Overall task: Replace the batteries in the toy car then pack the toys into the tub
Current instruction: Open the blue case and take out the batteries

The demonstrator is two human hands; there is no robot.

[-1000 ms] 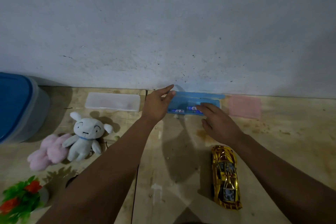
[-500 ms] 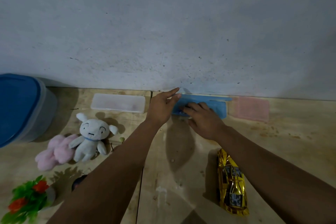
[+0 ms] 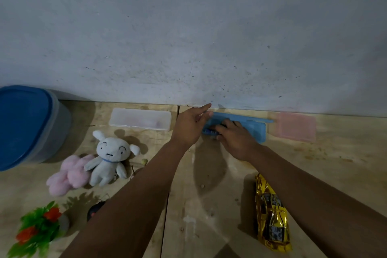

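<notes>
A blue plastic case (image 3: 254,130) lies open against the wall, with blue batteries (image 3: 208,131) at its left end. My left hand (image 3: 189,126) has straight fingers that touch the case's left end. My right hand (image 3: 235,139) reaches into the case, its fingers and thumb curled round a battery. The gold toy car (image 3: 272,216) lies on the wooden table, near my right forearm. The tub (image 3: 31,128) with its blue lid on stands at the far left. A white plush dog (image 3: 110,157) and a pink plush toy (image 3: 69,176) lie next to it.
A clear case (image 3: 140,119) lies by the wall left of my hands and a pink case (image 3: 295,126) to the right. A plastic plant with red flowers (image 3: 37,230) stands front left. A small black object (image 3: 95,209) shows beside my left forearm.
My right hand slid left along the blue case to the batteries and its fingers curled over them. My left hand stayed at the case's left end.
</notes>
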